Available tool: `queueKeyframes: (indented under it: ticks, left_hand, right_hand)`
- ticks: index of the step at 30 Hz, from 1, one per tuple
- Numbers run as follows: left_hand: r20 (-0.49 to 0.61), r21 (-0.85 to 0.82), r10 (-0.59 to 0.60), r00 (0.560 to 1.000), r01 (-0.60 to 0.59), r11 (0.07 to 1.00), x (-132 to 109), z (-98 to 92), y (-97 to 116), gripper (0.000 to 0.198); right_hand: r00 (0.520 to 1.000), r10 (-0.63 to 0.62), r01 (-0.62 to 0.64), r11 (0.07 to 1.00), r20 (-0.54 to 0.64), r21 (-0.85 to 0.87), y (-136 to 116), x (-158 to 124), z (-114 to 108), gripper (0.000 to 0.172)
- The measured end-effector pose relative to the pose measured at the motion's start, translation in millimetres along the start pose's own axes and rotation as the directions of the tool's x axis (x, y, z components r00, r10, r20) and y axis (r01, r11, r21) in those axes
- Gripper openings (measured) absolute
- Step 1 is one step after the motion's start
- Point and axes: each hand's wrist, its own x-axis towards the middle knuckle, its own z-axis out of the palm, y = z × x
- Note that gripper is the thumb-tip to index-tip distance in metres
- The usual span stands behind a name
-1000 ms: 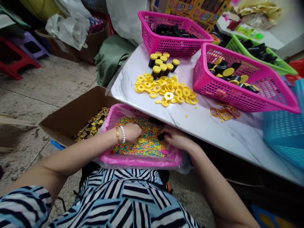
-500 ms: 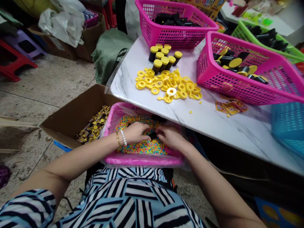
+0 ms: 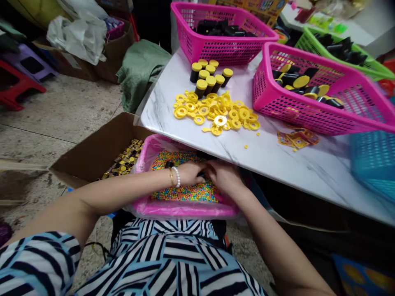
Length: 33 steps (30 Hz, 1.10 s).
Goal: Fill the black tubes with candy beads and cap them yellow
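A pink basin lined with clear plastic rests at my lap, filled with small multicoloured beads. Over the beads, my left hand, with a pearl bracelet at the wrist, has its fingers curled at a dark object that is mostly hidden. Touching or nearly touching it, my right hand is bent inward with closed fingers, and what they grip is hidden. One black tube lies on the beads beside my left wrist. Yellow ring caps and black tubes with yellow lids are on the marble-patterned table.
Pink baskets of black tubes stand on the table, with a green basket and a blue one at the right. Printed packets lie near the table's front. A cardboard box of small capped tubes sits left of the basin.
My left hand has moved right, up against my right hand, and its fingers have closed in. The black tube beside my left wrist now shows. The view has shifted slightly.
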Motion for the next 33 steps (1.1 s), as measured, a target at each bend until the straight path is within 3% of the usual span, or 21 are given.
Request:
queueKeyframes:
  ticks: [4, 6, 9, 11, 14, 17, 21, 23, 26, 33]
  left_hand:
    - [0.041, -0.191, -0.053, 0.998, 0.059, 0.98, -35, -15.3, -11, 0.038]
    - [0.105, -0.172, -0.088, 0.991, 0.105, 0.979, -59, -18.4, -21, 0.045]
    - [0.098, -0.003, -0.052, 0.994, 0.053, 0.999, -90, -16.3, -33, 0.052]
    - [0.064, 0.176, 0.026, 0.998, -0.037, 0.984, -102, -12.3, -37, 0.031]
    - [0.051, 0.408, 0.102, 0.993, -0.114, 0.906, -104, -3.4, -35, 0.02]
    - [0.103, 0.444, 0.16, 0.982, -0.189, 0.876, -96, 7.1, -25, 0.017]
    - [0.136, 0.312, 0.259, 0.956, -0.289, 0.905, -89, 9.4, -15, 0.011]
    - [0.065, 0.169, 0.241, 0.968, -0.249, 0.954, -91, 2.4, -17, 0.01]
    - [-0.038, -0.076, 0.155, 0.987, -0.158, 0.985, -97, -11.7, -26, 0.024]
    - [-0.055, -0.424, 0.106, 0.993, -0.119, 0.898, -104, -25.5, -23, 0.031]
  right_hand:
    - [1.0, 0.009, -0.009, 0.995, -0.007, 0.096, 19, -6, 2, 0.032]
    - [1.0, 0.013, -0.014, 0.991, 0.004, 0.133, 28, -10, 3, 0.031]
    - [1.0, 0.002, -0.003, 0.986, 0.008, 0.165, 31, -11, 4, 0.032]
    - [1.0, -0.021, 0.02, 0.984, 0.007, 0.177, 26, -9, 4, 0.031]
    - [0.998, -0.055, 0.056, 0.986, -0.012, 0.155, 13, -5, 2, 0.029]
    - [0.997, -0.076, 0.079, 0.991, -0.028, 0.105, -1, -3, -1, 0.028]
    - [0.995, -0.095, 0.099, 0.992, -0.043, 0.082, -5, -4, -5, 0.03]
    - [0.996, -0.079, 0.08, 0.996, -0.031, 0.04, 2, -6, -7, 0.031]
    - [1.0, -0.023, 0.023, 0.999, 0.017, -0.042, 13, -3, -6, 0.03]
    - [0.995, -0.054, 0.058, 0.997, 0.08, -0.045, 7, 29, 18, 0.024]
